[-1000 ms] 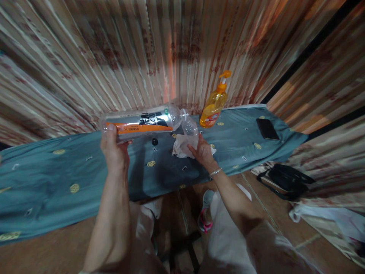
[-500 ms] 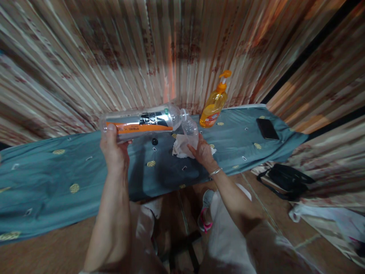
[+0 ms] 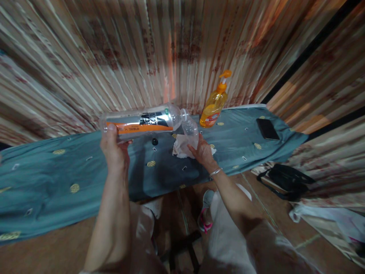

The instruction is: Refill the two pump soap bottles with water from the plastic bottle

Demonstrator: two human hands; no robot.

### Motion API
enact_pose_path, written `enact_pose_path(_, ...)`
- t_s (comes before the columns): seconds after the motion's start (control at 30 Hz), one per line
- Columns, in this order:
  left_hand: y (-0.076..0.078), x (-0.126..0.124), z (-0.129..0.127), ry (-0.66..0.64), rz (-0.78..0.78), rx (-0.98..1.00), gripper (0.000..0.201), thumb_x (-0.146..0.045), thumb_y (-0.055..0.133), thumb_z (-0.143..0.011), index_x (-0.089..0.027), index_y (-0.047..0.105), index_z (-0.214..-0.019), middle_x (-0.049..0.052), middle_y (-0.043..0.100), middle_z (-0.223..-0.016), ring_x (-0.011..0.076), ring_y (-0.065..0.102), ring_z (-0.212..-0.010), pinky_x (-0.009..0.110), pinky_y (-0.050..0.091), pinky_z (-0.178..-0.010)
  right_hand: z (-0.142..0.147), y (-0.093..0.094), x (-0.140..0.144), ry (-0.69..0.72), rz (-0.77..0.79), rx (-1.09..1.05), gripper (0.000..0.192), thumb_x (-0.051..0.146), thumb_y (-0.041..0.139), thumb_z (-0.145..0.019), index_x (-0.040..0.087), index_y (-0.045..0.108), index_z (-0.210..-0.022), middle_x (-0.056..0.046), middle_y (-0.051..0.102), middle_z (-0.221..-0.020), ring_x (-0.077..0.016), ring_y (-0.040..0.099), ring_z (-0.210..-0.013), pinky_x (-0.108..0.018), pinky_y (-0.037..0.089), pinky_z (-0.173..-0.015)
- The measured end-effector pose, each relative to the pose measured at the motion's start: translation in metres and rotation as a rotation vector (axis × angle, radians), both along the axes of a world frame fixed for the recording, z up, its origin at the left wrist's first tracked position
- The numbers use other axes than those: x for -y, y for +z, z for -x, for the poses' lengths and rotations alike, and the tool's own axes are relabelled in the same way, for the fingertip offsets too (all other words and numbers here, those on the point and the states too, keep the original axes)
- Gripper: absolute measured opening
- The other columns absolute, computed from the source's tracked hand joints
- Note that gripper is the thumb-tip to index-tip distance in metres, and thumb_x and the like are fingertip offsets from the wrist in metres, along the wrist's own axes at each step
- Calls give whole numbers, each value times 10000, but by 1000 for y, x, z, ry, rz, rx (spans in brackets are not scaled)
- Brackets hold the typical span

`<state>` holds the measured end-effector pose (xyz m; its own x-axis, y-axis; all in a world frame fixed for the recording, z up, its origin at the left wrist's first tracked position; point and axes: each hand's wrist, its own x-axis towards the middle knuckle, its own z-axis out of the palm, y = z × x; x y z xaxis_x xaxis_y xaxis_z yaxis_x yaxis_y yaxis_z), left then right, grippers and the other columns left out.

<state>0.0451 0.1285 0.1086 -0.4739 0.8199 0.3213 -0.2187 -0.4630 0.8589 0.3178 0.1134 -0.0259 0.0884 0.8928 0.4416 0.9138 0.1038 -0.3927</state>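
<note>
My left hand [image 3: 114, 146] is wrapped round the base end of a clear plastic bottle [image 3: 142, 123] with a silver, black and orange label. The bottle lies nearly level in the air, its uncapped neck pointing right. At that neck my right hand [image 3: 203, 152] grips a clear plastic cup [image 3: 190, 131], tilted with its mouth toward the bottle. Whether any liquid runs between them I cannot tell. Under the cup, a crumpled white tissue [image 3: 181, 146] rests on the blue-green cloth [image 3: 165, 175]. A small black cap [image 3: 154, 141] lies below the bottle.
An orange pump bottle [image 3: 212, 108] of yellow liquid stands at the back of the cloth-covered surface. Farther right lies a black phone [image 3: 267, 129]. Curtains [image 3: 128, 57] hang behind. On the floor at right are a black bag [image 3: 288, 179] and a white plastic bag [image 3: 322, 217].
</note>
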Motion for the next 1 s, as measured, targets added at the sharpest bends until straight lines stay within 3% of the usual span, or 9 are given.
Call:
enact_pose_path(0.63,-2,-2,1,-10,-21,39,549,-607,806,-638,-151,668,-910,-11,612,-736,104,549,-571,196,377,-449,1,1,0,-24,22,18,671,487,564,-942,28,449,-1417,-261,731,-1111,-319,717,-1026,-465,593,-870)
enact_pose_path(1.0,-2,-4,1,-8,-19,57,538,-605,812,-614,-161,676,-886,-10,622,-736,104,559,-577,190,403,-437,0,-4,-1,-10,-28,4,715,488,572,-940,35,402,-1467,-254,733,-1111,-323,720,-1036,-461,594,-855)
